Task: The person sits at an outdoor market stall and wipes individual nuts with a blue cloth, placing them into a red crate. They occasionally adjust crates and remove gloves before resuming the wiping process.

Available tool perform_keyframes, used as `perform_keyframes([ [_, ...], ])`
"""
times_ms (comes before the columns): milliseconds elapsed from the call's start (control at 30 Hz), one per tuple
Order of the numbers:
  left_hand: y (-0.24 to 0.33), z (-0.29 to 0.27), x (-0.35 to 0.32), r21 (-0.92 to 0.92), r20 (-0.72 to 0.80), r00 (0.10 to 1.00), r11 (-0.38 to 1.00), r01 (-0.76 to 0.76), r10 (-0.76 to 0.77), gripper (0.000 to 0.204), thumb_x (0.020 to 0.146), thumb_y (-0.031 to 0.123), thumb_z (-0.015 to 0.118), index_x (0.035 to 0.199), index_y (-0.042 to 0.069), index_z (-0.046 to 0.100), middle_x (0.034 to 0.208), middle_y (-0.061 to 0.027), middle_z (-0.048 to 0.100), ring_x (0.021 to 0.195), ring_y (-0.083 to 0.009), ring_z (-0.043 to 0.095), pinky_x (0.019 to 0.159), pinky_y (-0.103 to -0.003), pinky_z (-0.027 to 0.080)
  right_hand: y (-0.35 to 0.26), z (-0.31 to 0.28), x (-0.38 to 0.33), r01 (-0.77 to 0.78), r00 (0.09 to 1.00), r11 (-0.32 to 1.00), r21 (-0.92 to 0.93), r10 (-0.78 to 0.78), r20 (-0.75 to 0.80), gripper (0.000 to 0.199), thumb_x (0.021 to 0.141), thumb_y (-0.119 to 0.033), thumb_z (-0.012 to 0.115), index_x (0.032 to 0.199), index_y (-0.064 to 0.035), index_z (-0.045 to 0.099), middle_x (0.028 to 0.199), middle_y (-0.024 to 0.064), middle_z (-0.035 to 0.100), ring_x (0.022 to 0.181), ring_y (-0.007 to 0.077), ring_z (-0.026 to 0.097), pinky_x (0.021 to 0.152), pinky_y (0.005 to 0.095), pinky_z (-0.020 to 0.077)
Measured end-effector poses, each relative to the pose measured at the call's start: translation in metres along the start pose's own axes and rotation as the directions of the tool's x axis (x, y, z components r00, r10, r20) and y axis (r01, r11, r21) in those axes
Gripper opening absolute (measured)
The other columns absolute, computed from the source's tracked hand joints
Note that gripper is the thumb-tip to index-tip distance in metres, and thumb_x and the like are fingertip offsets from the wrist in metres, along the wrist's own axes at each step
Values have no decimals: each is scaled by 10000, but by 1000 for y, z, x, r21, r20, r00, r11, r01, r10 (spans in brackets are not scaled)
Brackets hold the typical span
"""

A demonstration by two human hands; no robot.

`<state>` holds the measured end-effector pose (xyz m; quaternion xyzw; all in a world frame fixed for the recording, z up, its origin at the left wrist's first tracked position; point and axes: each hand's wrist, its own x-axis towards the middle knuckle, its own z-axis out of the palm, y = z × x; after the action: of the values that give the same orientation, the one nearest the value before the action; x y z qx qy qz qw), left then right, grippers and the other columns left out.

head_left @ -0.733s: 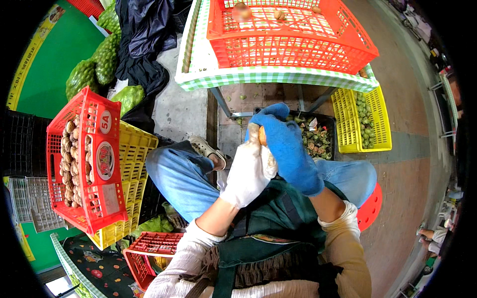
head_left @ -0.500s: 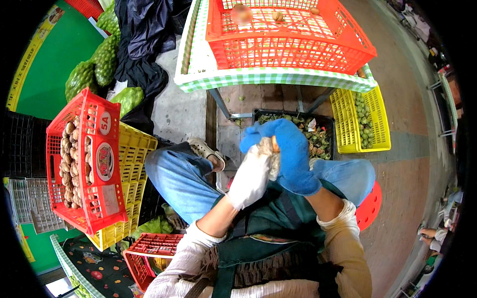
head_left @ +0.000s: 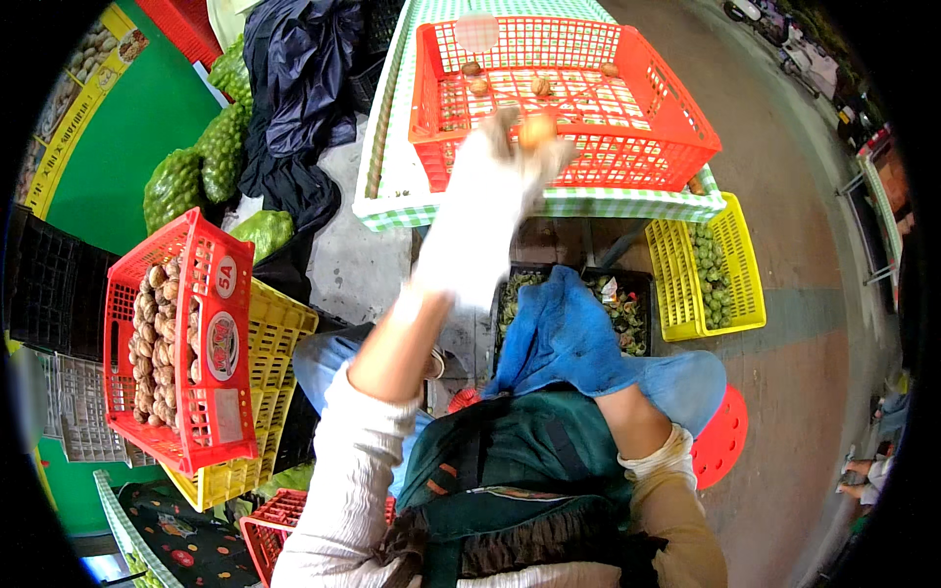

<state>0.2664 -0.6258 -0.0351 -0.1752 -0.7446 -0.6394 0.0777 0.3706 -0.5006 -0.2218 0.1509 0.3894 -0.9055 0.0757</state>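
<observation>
a white-gloved left hand (head_left: 490,201) reaches far over the orange crate (head_left: 686,147), fingers pinching a peeled nut (head_left: 537,129) above it, while the blue-gloved right hand (head_left: 564,328) rests empty and loosely open near the lap.

- On my left, the red crate (head_left: 176,343) carries a small round white label (head_left: 225,276) and below it a larger oval picture label (head_left: 222,346).
- Far left, I see a yellow-bordered green sign (head_left: 88,118).

A worktop covered in green-and-white checked cloth (head_left: 392,201) carries an orange slatted plastic crate (head_left: 676,147) that fills most of its top. A few brown walnuts (head_left: 540,85) lie inside the crate.
</observation>
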Motion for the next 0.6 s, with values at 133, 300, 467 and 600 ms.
perform_keyframes([
  [133, -5, -31, 51, 253, -39, 985, 952, 172, -168, 682, 784, 295, 756, 1295, -40, 454, 790, -63, 631, 591, -83, 520, 507, -232, 431, -23, 47, -25, -161, 983, 957, 242, 176, -41, 190, 953, -241, 493, 1041, -74, 515, 906, 71, 582, 918, 210, 579, 896, 355, 461],
  [300, 36, -171, 85, 670, -46, 966, 725, -158, 254, 240, 841, 115, 631, 1028, -35, 605, 891, -190, 668, 789, -250, 647, 707, -342, 506, -5, 23, -11, 286, 945, 884, -371, -196, 260, 180, 964, -189, 476, 1060, -37, 483, 1017, 73, 551, 1061, 198, 531, 958, 377, 397],
  [467, 93, -399, 24, 976, -133, 989, 181, 118, 70, 280, 844, 101, 586, 1113, 25, 573, 747, -76, 608, 623, -144, 562, 529, -299, 451, -15, 54, -30, 493, 853, 655, -572, -236, 465, 136, 971, -125, 425, 1037, -35, 504, 987, 65, 556, 1045, 185, 532, 944, 365, 401],
  [600, 61, -454, -55, 938, -220, 825, 118, 325, -521, 437, 719, 116, 715, 1131, 8, 615, 889, -74, 669, 776, -164, 607, 691, -303, 495, -25, 67, -31, 501, 850, 592, -632, -198, 488, 164, 936, -94, 437, 1075, -28, 494, 1003, 71, 551, 1048, 189, 522, 945, 359, 397],
])
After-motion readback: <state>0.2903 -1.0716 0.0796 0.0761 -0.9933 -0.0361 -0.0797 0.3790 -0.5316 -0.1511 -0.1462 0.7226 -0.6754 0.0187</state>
